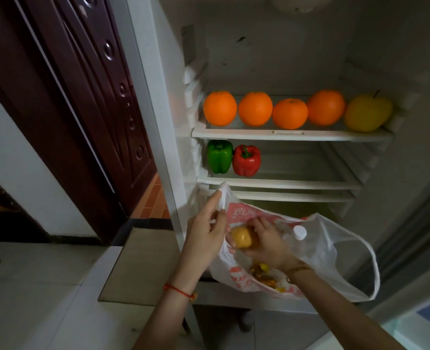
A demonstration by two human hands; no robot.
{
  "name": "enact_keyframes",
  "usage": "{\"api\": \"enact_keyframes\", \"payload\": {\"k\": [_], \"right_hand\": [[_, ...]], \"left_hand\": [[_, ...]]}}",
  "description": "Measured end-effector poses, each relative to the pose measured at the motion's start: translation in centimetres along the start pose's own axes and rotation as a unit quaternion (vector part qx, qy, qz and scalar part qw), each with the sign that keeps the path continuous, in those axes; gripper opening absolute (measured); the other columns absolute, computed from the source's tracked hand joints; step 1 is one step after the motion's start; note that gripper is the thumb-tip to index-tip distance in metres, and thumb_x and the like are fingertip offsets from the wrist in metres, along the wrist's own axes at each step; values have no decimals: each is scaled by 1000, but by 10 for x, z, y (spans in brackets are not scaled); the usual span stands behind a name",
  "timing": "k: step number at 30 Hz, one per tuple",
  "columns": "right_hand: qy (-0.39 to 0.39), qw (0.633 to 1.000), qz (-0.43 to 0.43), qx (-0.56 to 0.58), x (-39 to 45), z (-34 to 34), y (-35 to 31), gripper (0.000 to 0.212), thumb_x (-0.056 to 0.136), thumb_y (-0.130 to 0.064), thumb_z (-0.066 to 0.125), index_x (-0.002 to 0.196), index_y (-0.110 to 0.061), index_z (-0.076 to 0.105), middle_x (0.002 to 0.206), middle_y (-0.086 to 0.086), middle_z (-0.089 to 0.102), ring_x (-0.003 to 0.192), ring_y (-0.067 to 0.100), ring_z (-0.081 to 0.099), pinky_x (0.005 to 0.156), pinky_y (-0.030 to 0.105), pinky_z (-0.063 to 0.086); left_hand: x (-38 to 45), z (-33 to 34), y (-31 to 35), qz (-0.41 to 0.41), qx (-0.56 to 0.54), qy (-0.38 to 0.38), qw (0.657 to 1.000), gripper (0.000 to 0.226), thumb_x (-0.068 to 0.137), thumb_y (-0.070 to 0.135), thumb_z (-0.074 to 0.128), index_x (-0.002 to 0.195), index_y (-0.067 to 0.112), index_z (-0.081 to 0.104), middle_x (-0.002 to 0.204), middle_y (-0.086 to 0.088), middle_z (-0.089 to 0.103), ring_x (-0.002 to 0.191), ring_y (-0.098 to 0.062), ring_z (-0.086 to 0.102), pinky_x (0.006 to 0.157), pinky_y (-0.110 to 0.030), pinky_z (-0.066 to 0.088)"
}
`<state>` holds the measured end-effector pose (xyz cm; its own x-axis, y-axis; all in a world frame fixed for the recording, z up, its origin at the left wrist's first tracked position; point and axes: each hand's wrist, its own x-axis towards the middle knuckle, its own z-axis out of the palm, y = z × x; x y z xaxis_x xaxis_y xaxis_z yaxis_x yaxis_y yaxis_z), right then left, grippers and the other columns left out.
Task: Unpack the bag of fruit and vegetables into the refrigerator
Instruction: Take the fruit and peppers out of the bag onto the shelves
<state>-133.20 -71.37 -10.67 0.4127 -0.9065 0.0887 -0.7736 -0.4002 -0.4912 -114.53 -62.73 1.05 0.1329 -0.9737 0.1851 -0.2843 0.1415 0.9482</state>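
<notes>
A white plastic bag [335, 251] with red print hangs open in front of the open refrigerator [294, 133]. My left hand [206, 236] pinches the bag's left handle and holds it up. Inside the bag, my right hand [267, 243] grips a round yellow-brown fruit [240, 238]. A white bottle cap [299, 232] and some yellow-orange items [263, 272] also show in the bag. On the upper shelf sit several oranges [255, 108] and a yellow apple [366, 112]. A green pepper [219, 156] and a red pepper [246, 160] stand on the middle shelf's left.
A dark red wooden door [82, 97] stands to the left of the refrigerator. A grey mat [138, 269] lies on the pale tiled floor below it. The refrigerator's door edge [410, 236] runs along the right. A lower shelf [297, 197] sits just above the bag.
</notes>
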Motion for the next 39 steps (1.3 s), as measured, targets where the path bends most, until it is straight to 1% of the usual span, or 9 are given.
{"api": "enact_keyframes", "payload": {"k": [6,12,16,19,25,28,31,35,39], "right_hand": [[158,953,68,247,-6,-92,-34,54,72,-31,83,115,-22,51,106,-10,57,94,7,59,73,21,51],[274,910,144,275,35,-142,-34,43,78,-35,77,108,-14,53,104,4,62,91,17,62,71,25,52],[277,906,208,245,72,-151,-25,52,79,-38,76,114,-9,52,109,8,59,99,22,60,84,35,55],[265,912,222,221,92,-149,-20,60,78,-37,77,121,-5,50,120,13,55,108,26,58,91,38,54],[240,918,245,198,106,-141,-16,67,81,-41,74,130,-3,47,131,15,48,117,31,54,99,41,50],[244,919,246,188,99,-140,-13,72,82,-43,72,133,-2,44,134,17,46,119,32,53,100,42,49],[299,919,216,139,77,-142,-17,60,85,-39,70,127,-2,49,127,16,51,112,29,55,92,38,51],[391,913,56,99,33,-139,-27,21,91,-28,65,87,-10,55,84,5,57,72,10,52,63,15,38],[297,952,-70,32,-6,-113,-35,20,94,-26,56,78,-14,56,73,-5,54,64,2,50,60,13,40]], "left_hand": [[9,7,10,7,-13,-13,1000,50,102,12,45,148,31,40,80,-18,62,72,-28,68,71,-39,62],[14,14,14,0,-14,-29,999,51,102,13,45,147,36,35,74,-18,59,67,-34,67,67,-45,61],[16,14,12,-15,-2,-27,1000,53,102,15,45,148,39,33,76,-24,58,71,-45,64,65,-58,57],[15,12,13,-11,-9,-30,999,53,102,13,46,148,37,35,72,-13,58,70,-40,66,70,-57,58],[12,9,15,9,6,-36,999,52,102,13,44,148,37,36,80,-29,56,67,-44,63,64,-55,56],[8,7,17,19,7,-25,999,52,102,15,45,134,56,36,83,-26,61,77,-45,64,69,-53,56],[5,6,16,26,17,-12,999,57,102,17,47,122,68,31,91,-27,64,82,-44,63,68,-48,56],[2,4,11,40,22,-12,999,59,101,17,49,123,68,30,90,-25,65,77,-40,64,63,-41,54],[-3,4,7,38,24,-17,999,58,101,18,49,121,69,32,90,-17,69,77,-25,70,69,-40,60]]}}
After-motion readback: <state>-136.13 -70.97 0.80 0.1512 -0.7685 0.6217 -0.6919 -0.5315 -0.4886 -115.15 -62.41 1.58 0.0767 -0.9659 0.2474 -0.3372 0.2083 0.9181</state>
